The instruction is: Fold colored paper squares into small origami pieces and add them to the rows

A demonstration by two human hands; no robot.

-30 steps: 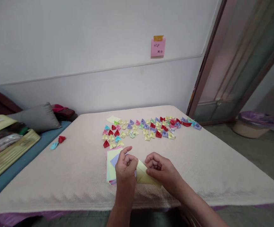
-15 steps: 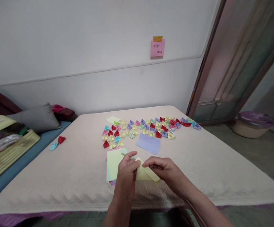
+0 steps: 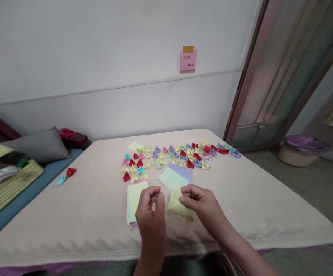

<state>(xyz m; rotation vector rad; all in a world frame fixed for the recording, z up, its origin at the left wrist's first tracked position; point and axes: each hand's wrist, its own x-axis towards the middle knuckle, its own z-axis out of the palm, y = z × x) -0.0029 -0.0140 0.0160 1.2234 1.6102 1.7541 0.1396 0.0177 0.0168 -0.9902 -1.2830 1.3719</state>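
Note:
My right hand pinches a pale yellow paper sheet, partly folded, above the near edge of the cream-covered table. My left hand is curled shut just to its left, thumb and forefinger pressed together, apart from the yellow sheet; nothing shows in it. Under the left hand lies a stack of coloured paper squares. Beyond the hands lie a light green sheet and a lavender sheet. Several small folded paper pieces in red, yellow, purple and blue are spread farther back.
Two folded pieces, red and blue, lie on a blue surface at the left beside a grey cushion and a yellow-green box. A pink note hangs on the wall. A basket stands on the floor by the glass door.
A lavender sheet, then a light green one, came to lie beyond my hands. My left hand let go of the yellow sheet, which my right hand lifted, now more crumpled.

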